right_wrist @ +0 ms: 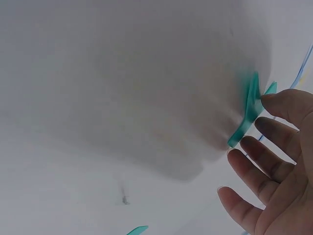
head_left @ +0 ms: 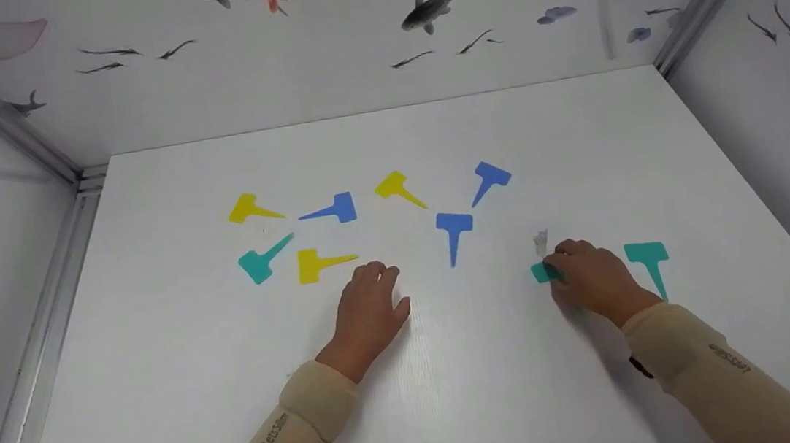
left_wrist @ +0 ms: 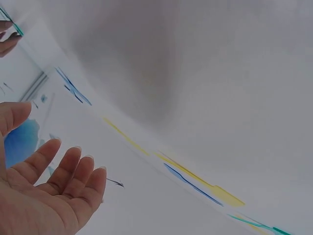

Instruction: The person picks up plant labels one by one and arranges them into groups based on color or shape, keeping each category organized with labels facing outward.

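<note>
Held green tag point(head_left: 542, 273), T-shaped: pinched by the right hand, to the right of the central blue tag point(head_left: 454, 224) and nearer the person. Its stem is hidden from the head view; in the dim right wrist view, whether it touches the table cannot be made out.

Right hand point(head_left: 596, 279): thumb and forefinger closed on the held green tag, other fingers slightly bent; right of the central blue tag.

Left hand point(head_left: 370, 312): well apart from the right, holding nothing, fingers loosely bent; left of the central blue tag and nearer the person, just beside the near yellow tag point(head_left: 319, 264).

Grey mark point(head_left: 541, 243): on the table, right of the central blue tag.

Second green tag point(head_left: 648, 253): far to its right, stem towards the person.

Right blue tag point(head_left: 489, 177): beyond it, to the right.

Upper yellow tag point(head_left: 395, 187): beyond it, to the left.

Left blue tag point(head_left: 339, 210), far-left yellow tag point(head_left: 248, 209), left green tag point(head_left: 260, 263): all well to its left.

White table point(head_left: 458, 405): beneath it.

Back wall point(head_left: 348, 57): white, fish-printed, well beyond it.

Beige sleeves point(head_left: 318, 395): one on each arm, lettered, nearer the person than it.
</note>
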### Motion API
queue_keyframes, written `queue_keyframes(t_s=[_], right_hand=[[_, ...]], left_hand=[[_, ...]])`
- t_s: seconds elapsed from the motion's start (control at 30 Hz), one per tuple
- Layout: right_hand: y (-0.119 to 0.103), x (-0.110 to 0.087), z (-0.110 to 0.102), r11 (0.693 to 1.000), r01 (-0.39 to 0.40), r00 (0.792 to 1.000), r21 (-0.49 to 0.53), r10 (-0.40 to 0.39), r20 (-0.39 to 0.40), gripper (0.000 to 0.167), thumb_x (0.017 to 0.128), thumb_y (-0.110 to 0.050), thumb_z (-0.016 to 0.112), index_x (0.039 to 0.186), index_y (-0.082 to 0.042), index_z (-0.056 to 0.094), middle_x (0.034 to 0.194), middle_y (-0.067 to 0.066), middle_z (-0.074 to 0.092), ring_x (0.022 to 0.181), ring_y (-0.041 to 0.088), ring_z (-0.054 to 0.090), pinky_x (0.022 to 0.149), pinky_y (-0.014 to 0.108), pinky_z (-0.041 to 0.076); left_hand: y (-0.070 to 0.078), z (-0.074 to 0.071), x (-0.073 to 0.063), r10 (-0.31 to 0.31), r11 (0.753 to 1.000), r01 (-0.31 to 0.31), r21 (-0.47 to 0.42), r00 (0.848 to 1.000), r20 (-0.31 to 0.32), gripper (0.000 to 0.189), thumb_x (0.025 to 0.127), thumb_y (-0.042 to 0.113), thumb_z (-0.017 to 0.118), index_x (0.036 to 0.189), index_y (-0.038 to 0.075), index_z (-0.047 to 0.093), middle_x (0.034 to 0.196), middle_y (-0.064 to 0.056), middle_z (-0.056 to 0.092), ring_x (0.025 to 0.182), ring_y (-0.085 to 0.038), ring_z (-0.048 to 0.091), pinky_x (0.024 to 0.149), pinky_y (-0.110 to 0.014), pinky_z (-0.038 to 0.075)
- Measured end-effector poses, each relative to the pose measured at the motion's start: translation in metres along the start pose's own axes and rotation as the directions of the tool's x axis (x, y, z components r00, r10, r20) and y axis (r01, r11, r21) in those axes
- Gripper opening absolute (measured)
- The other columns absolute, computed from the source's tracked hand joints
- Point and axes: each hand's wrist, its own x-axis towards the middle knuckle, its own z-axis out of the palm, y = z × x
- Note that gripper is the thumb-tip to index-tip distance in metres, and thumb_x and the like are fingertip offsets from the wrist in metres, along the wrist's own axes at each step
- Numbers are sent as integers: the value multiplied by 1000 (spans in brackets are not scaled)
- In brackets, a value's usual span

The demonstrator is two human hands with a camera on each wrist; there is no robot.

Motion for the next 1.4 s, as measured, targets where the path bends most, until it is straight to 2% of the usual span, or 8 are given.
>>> queue_keyframes(t_s=[0.4,0.73,1.0,1.4], right_hand=[[16,-5,-6,997,-77,996,21,76,50,38,89,-10,64,124,3,60,122,24,56,115,42,52,95,56,45],[29,-7,-8,995,-98,993,25,96,67,39,91,-12,60,126,4,58,124,25,54,117,43,48,95,56,44],[36,-7,-10,995,-99,993,15,98,61,39,90,-12,61,124,5,58,121,25,54,115,42,50,96,55,44],[48,-6,-13,990,-138,986,34,134,101,40,92,-13,59,127,5,56,125,26,51,118,46,46,100,58,40]], left_hand=[[4,5,-5,34,999,-34,20,999,-17,43,90,26,66,127,5,58,123,-11,56,116,-24,49,101,-37,44],[7,6,-7,40,998,-39,44,999,-29,44,90,27,66,128,7,59,125,-10,57,120,-24,48,102,-36,44],[7,6,-8,76,997,-75,19,995,-60,42,88,24,68,124,5,61,120,-11,58,117,-26,51,98,-38,46],[10,6,-8,42,999,-42,-2,999,-15,44,90,26,66,128,6,59,125,-10,57,120,-25,48,103,-38,43]])
